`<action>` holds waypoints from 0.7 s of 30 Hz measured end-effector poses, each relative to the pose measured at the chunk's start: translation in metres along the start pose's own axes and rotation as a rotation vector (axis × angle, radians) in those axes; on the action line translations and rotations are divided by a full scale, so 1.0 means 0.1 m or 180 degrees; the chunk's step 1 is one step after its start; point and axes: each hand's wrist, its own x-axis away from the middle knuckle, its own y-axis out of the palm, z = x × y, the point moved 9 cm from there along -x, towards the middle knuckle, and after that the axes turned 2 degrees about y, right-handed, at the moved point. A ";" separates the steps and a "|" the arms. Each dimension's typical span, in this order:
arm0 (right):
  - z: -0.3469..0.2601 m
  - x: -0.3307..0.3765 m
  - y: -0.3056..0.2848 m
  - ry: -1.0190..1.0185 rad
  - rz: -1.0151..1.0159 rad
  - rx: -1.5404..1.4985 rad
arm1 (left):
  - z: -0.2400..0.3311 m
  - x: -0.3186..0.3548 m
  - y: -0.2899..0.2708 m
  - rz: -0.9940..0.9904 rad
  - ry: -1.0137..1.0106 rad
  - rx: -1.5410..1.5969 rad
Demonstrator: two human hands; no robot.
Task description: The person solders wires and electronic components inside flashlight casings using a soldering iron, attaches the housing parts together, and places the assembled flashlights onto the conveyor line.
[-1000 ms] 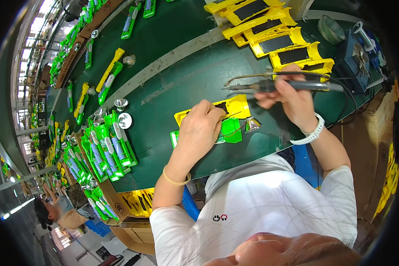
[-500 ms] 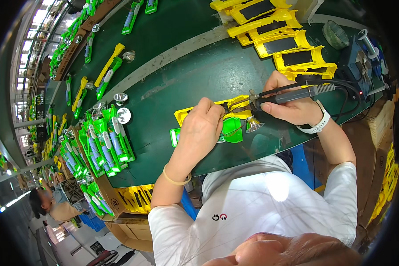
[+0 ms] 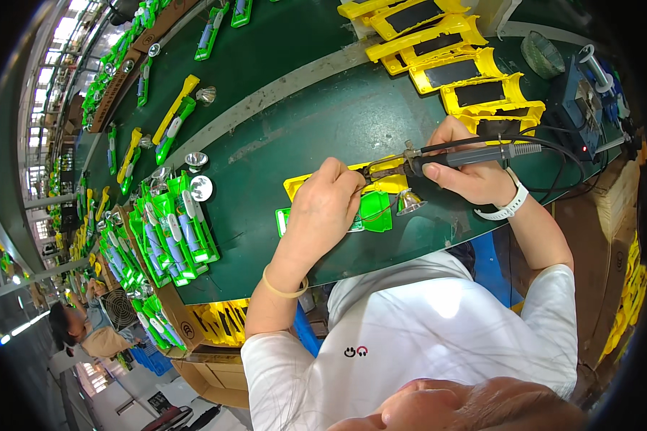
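The yellow shell (image 3: pixel 389 185) lies on the green worktop (image 3: pixel 295 136), its dark inner part partly covered by the left hand (image 3: pixel 325 201). That hand's fingers are drawn together over the middle of the yellow shell; whether they pinch anything there, I cannot tell. To the right of the yellow shell, the right hand (image 3: pixel 474 181) has its fingers wrapped round a soldering iron (image 3: pixel 485 154), whose front end points left over the yellow shell, close to the left fingertips; contact at the tip is too small to make out. Just on the near side of the yellow shell is a green shell (image 3: pixel 378 215), partly under the left hand, with a thin wire across it. A small reflector cup (image 3: pixel 410 202) sits just beside the yellow shell's near right corner. Beyond the yellow shell, to the far right, more yellow casings (image 3: pixel 449 72) lie in an overlapping row, and past them stands a blue soldering station (image 3: pixel 575 108). Well to the left of the yellow shell, green casings (image 3: pixel 172 237) are heaped together
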 end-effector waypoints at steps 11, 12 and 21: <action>0.17 0.04 -0.04 0.0009 0.0043 -0.0157 | 0.06 -0.04 0.02 -0.0055 -0.0019 -0.0223; 0.17 0.04 -0.03 0.0029 0.0033 -0.0169 | 0.06 -0.04 0.02 -0.0071 -0.0034 -0.0184; 0.33 0.06 0.08 0.0632 0.0036 -0.1157 | 0.07 -0.05 0.04 -0.0056 -0.0105 -0.0314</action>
